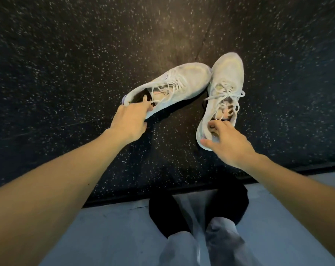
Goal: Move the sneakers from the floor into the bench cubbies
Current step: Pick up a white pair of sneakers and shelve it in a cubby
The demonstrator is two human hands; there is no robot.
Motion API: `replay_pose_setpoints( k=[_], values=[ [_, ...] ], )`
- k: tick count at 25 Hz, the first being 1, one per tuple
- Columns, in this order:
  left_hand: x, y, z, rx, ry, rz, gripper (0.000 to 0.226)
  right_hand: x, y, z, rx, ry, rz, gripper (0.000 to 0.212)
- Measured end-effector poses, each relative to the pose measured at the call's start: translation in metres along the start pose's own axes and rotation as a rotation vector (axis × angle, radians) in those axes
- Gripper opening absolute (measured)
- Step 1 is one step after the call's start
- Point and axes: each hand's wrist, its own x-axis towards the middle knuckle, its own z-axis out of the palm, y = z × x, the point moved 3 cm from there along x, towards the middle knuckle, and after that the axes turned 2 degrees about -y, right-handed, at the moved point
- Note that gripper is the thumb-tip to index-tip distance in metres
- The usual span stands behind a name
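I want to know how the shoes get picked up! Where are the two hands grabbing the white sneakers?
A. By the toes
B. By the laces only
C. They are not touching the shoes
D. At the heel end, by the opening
D: the left hand grips the heel rim of the left sneaker, and the right hand holds the heel end of the right sneaker, fingers in its opening.

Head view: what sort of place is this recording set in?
Probably a gym or changing area, though not certain. The dark speckled floor looks like rubber gym matting, it ends at a raised edge beside a pale grey floor, and both hands reach for white sneakers.
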Motion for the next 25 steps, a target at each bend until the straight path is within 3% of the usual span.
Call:
replay_pose_setpoints(
  k=[4,8,11,15,20,25],
  values=[
    [0.010,0.000,0.008,0.318,0.029,0.022,0.045,0.008,0.009,0.021,-0.045,-0.036,0.096,0.043],
    [0.014,0.006,0.016,0.480,0.065,0.053,0.041,0.017,0.012,0.033,-0.087,0.011,0.112,0.040],
    [0.004,0.020,0.022,0.577,0.133,0.192,0.022,0.020,0.009,0.032,-0.056,0.096,0.109,0.031],
    [-0.016,0.046,0.010,0.484,0.308,0.340,0.012,0.009,0.000,0.018,-0.018,0.208,0.065,0.020],
    [-0.035,0.060,-0.044,0.293,0.491,0.300,0.010,-0.021,-0.022,-0.021,0.000,0.322,-0.040,0.016],
    [-0.069,0.064,-0.164,0.277,0.705,0.287,0.011,-0.072,-0.078,-0.111,0.038,0.486,-0.217,0.012]
  ],
)
